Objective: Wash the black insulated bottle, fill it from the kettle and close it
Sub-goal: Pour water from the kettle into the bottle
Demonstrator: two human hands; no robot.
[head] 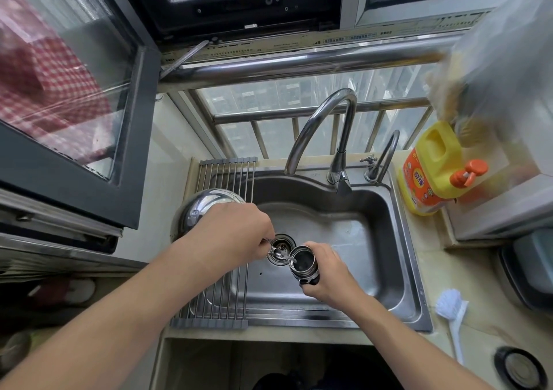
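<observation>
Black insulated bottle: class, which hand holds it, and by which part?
The right hand grips the black insulated bottle around its body, below the open mouth. The left hand pinches a small shiny piece, unidentifiable.

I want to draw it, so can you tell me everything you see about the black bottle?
The bottle is dark and round, with a shiny metal-looking collar and a dark inside. It has no lid on, and its open mouth points up. The right hand grips its lower part, holding it over the sink, just beside the drain. The left hand pinches a small shiny thing close to its rim; I cannot tell what.
</observation>
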